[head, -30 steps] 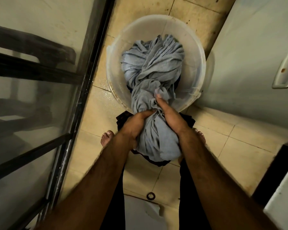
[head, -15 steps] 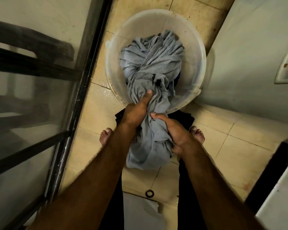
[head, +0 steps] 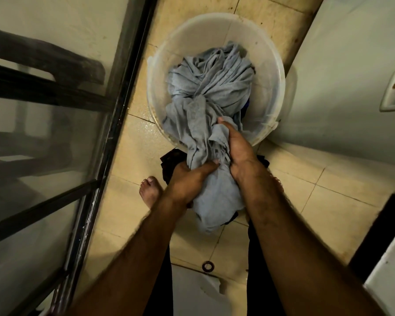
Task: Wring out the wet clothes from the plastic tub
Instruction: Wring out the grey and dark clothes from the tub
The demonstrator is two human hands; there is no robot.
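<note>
Tiled floor (head: 132,160), translucent round plastic tub (head: 214,21) beside glass door (head: 55,156)
Left hand (head: 187,179), right hand (head: 237,147) clench twisted grey cloth (head: 210,87), lengthwise tub to bare feet (head: 149,190)

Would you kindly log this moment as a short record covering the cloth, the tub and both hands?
Container: round translucent white plastic tub on the beige tiled floor
Garment: grey-blue wet cloth, bunched, partly in the tub, its near end draped over the near rim
Left hand: grips the cloth's near end
Right hand: grips the cloth nearer the tub
</note>
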